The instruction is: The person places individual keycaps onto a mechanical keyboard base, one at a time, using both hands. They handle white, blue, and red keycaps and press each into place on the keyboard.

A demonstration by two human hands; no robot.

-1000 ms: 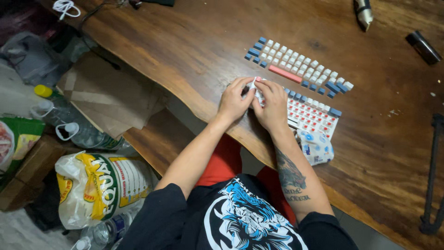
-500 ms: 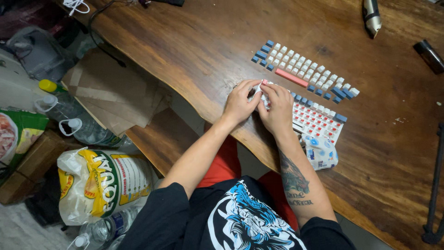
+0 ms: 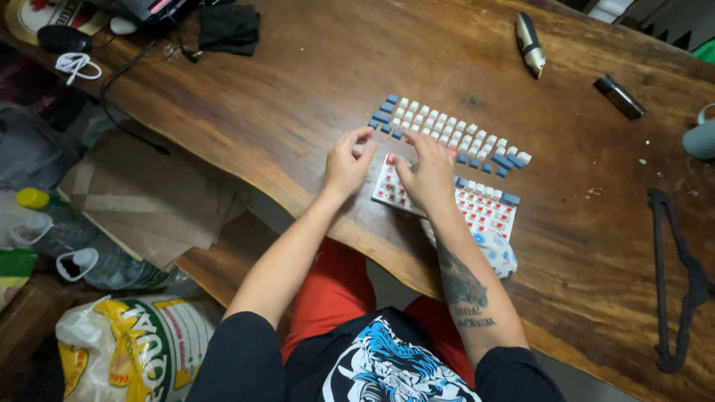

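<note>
A white keyboard (image 3: pixel 488 212) with bare red switches lies near the wooden table's (image 3: pixel 298 112) front edge. Behind it, loose blue and white keycaps (image 3: pixel 447 132) are laid out in rows. My right hand (image 3: pixel 428 177) rests flat on the keyboard's left half, fingertips reaching toward the nearest keycaps. My left hand (image 3: pixel 347 165) hovers just left of the keyboard's corner, fingers curled and apart, with nothing visible in it. A few blue caps (image 3: pixel 508 199) sit on the keyboard's far right.
A white and blue patterned pouch (image 3: pixel 500 251) lies beside my right forearm. A black hanger (image 3: pixel 674 286), a dark cylinder (image 3: pixel 618 95), a silver-black tool (image 3: pixel 530 43) and a teal mug (image 3: pixel 704 138) sit to the right. Bottles (image 3: pixel 74 246), cardboard (image 3: pixel 141 193) and a sack (image 3: pixel 126 342) lie on the floor at left.
My hands were pressed together at the keyboard's far left corner; now they have parted. The left hand has drawn off to the left and the right lies on the board.
</note>
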